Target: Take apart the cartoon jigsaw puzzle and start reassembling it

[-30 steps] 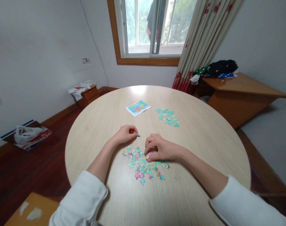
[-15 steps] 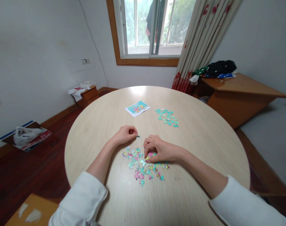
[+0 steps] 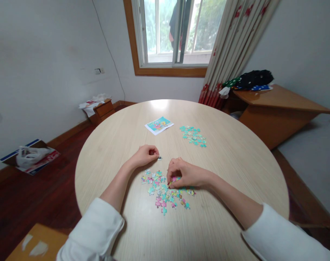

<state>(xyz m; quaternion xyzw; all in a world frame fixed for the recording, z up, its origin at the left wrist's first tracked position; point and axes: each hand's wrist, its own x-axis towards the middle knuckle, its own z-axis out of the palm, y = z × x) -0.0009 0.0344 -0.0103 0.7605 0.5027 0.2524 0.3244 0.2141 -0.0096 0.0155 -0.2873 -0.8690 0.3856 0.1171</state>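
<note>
A heap of loose coloured puzzle pieces [image 3: 165,192] lies on the round pale wooden table [image 3: 221,174] in front of me. My right hand [image 3: 185,173] rests on the heap's far edge, fingers curled and pinching a pink piece [image 3: 174,179]. To its left my left hand [image 3: 145,154] is closed in a loose fist, its fingertips pinching a small dark piece [image 3: 159,158] against the tabletop. Both sleeves are white.
Farther back on the table lie a printed reference picture [image 3: 158,124] and a second cluster of teal pieces [image 3: 193,135]. A wooden desk [image 3: 276,105] with dark clothes stands at the right, curtains and a window behind. A plastic bag [image 3: 29,156] lies on the floor left.
My right hand's fingers have curled in more tightly over the pink piece at the heap's edge. My left hand has stayed where it was.
</note>
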